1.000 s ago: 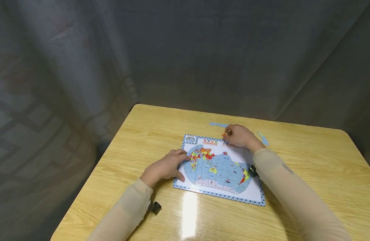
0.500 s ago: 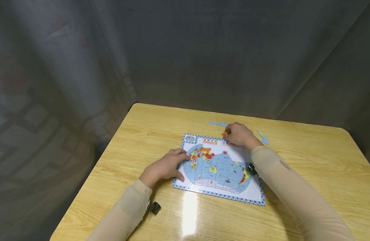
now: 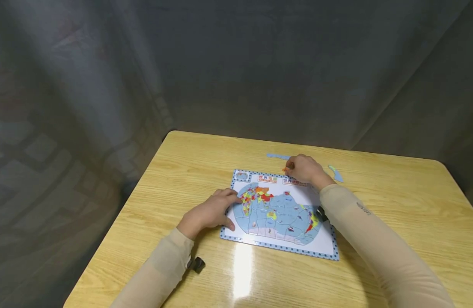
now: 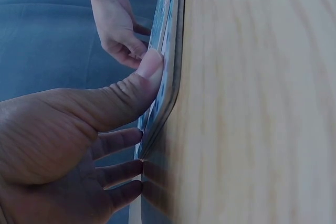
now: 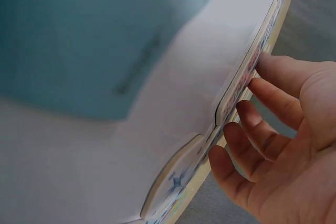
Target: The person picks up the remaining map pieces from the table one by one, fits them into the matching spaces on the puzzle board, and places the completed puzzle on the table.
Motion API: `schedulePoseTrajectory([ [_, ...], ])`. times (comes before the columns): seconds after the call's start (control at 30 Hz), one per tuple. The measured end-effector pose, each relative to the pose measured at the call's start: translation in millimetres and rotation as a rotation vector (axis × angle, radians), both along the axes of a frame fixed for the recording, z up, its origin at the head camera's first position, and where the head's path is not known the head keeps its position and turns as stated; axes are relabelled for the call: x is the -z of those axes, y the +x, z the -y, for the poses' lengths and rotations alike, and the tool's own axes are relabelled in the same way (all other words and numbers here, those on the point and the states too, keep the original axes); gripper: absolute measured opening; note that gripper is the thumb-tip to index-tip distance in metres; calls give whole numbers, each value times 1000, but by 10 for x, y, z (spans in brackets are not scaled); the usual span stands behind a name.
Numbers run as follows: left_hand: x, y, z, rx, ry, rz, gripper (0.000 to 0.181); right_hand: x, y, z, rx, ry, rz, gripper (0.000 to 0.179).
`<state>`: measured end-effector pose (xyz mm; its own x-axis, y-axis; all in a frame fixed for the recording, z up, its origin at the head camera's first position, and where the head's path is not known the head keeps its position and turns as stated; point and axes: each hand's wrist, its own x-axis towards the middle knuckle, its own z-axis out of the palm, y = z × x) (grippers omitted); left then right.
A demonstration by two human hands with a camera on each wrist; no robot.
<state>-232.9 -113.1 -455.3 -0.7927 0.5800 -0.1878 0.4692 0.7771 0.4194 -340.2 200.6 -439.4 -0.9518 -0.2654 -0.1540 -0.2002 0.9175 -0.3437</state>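
Note:
A world map jigsaw puzzle board (image 3: 325, 246) with a blue dotted border lies on the table, its oval map (image 3: 282, 214) largely filled with blue and colored pieces. My left hand (image 3: 211, 209) rests at the board's left edge, fingers extended over it, thumb (image 4: 149, 69) at the border in the left wrist view. Just past the far edge, my right hand (image 3: 303, 168) has curled fingers and pinches a small orange puzzle piece (image 3: 285, 169). Most of that piece is hidden by the fingers. In the right wrist view these fingertips (image 5: 244, 111) overlap the board's edge.
Behind the right hand lies a long blue puzzle piece (image 3: 278, 156). Another blue piece with a yellow-green part (image 3: 336, 173) is to its right. The wooden table (image 3: 174, 167) ends at a dark grey curtain (image 3: 251, 77).
Both hands keep nearly the same places, the right one still at the orange piece. The head view has shifted slightly, so the board and table appear a little higher.

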Motion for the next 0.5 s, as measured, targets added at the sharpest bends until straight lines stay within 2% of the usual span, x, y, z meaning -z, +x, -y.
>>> schedulePoseTrajectory([
  [0.27, -3, 2, 3, -5, -7, 1, 75, 21, 3, 16, -8, -10, 13, 15],
  [0.5, -14, 0, -20, 3, -9, 1, 74, 27, 30, -6, -17, -12, 29, 13],
])
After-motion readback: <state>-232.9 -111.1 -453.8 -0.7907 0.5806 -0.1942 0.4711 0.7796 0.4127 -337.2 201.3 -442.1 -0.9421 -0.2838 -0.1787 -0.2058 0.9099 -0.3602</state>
